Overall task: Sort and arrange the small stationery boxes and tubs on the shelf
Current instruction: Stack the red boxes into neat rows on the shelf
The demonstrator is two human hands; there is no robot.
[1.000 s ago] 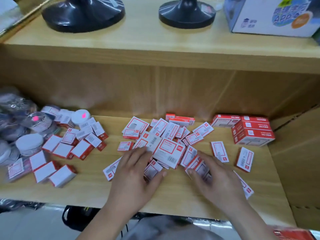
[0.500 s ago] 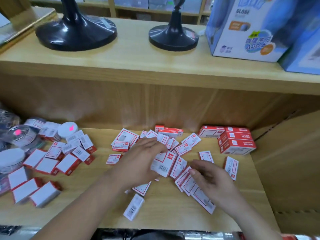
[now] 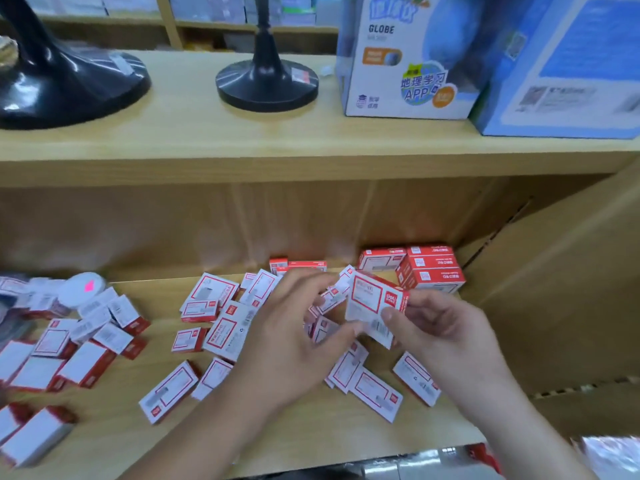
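With the right hand (image 3: pixel 446 330), pinching one white-and-red box (image 3: pixel 374 303) by its right end, thumb on the printed face and fingers behind, held clear of the shelf and tilted. With the left hand (image 3: pixel 291 344), reaching in just beside it, fingers curled above the scatter and thumb tip at the held box's lower edge; hard to tell whether gripping anything. Close together, both over the middle of the lower shelf (image 3: pixel 311 434). Beneath and around them, a loose scatter of small flat boxes (image 3: pixel 225 327), lying face up at all angles, some overlapping. At the back right corner, against the rear panel, a neat stack of red boxes (image 3: pixel 433 271). Off to the left, apart from the scatter, another group of boxes (image 3: pixel 86 362) with plain white faces showing, and behind them a round white tub (image 3: pixel 83 289) with a pink sticker on its lid. Further left, something blurred at the frame edge, too smeared to make out. On the upper shelf (image 3: pixel 242 140), a large black stand base (image 3: pixel 69 84), a smaller black stand base (image 3: pixel 266 84), a globe carton (image 3: pixel 408 64), and a blue carton (image 3: pixel 571 81) just beside it.
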